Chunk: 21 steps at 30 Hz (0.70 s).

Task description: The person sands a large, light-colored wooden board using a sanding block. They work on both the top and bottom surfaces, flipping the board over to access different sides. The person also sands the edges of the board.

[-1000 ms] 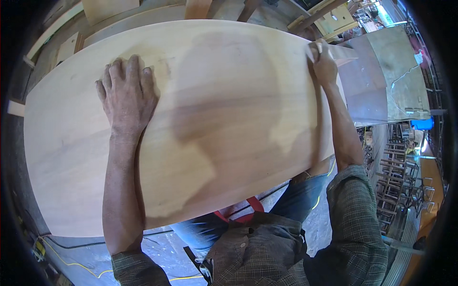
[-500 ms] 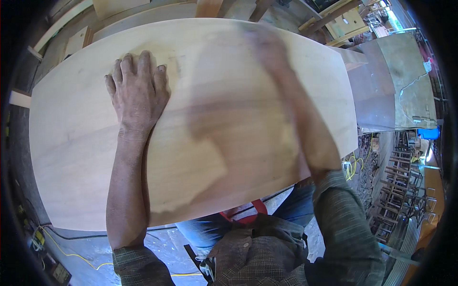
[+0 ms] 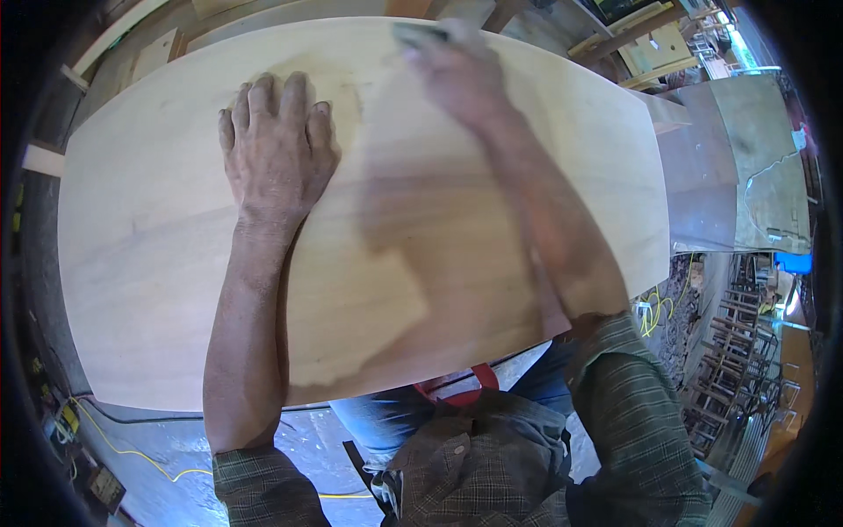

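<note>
A large, pale wooden panel [image 3: 176, 250] with a smooth surface and darker grain bands lies flat before me. My left hand [image 3: 277, 154] rests palm down on its left half, fingers spread, holding nothing. Close to the panel's far edge is my right hand [image 3: 465, 83], smeared by motion. Its fingers close over a dark, flat sanding pad [image 3: 420, 35], pressed against the wood; blur hides the pad's details. Shadow from my body and right arm falls across the middle of the panel.
Wooden beams [image 3: 500, 18] and boards stand beyond the far edge. A grey-brown sheet-topped surface [image 3: 702, 158] adjoins on the right. Yellow cords [image 3: 654, 312] lie at lower right, and another yellow cord [image 3: 140, 452] runs along the floor at lower left. Stacked frames [image 3: 733, 351] stand farther right.
My right hand has moved left with the pad along the far part of the panel. My left hand stays at the same spot on the wood, while the whole view has shifted slightly.
</note>
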Each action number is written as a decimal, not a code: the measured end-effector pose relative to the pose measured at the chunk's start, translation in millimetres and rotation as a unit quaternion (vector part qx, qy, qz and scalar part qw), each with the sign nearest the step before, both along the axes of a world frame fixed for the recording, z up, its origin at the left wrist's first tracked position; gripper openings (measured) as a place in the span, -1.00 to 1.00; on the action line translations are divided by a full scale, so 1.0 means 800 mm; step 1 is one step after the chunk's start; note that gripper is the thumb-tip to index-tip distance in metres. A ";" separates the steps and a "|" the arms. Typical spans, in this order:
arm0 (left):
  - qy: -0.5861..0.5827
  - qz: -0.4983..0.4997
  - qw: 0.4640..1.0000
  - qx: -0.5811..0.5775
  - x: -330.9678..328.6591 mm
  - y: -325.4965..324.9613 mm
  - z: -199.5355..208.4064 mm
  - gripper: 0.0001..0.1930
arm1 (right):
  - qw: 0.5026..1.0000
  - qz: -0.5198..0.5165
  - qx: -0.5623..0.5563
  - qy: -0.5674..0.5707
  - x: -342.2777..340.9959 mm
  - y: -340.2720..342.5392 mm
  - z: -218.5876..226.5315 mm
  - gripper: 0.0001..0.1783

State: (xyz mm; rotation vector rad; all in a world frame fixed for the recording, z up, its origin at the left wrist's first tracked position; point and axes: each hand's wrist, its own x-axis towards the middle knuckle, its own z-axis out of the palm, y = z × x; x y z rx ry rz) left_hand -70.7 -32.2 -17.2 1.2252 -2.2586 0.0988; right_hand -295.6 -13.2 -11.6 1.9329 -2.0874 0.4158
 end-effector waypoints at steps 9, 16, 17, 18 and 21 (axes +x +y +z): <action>-0.016 0.012 1.000 0.004 -0.008 0.005 0.015 -0.61 | 0.999 -0.046 0.016 0.019 -0.086 0.007 -0.033 -0.60; -0.024 0.003 0.999 -0.023 -0.001 0.004 0.009 -0.61 | 0.997 -0.008 0.005 -0.081 -0.150 0.066 -0.018 -0.53; -0.023 0.004 0.999 -0.027 -0.005 0.004 0.010 -0.61 | 0.998 -0.035 0.007 -0.052 -0.214 0.094 -0.014 -0.48; -0.019 0.003 0.999 -0.031 -0.011 0.004 0.008 -0.61 | 0.988 -0.138 0.015 -0.066 -0.279 0.125 -0.018 -0.48; -0.068 0.039 0.997 0.001 -0.009 0.007 0.020 -0.61 | 0.941 -0.301 0.050 -0.147 -0.197 0.099 0.007 -0.47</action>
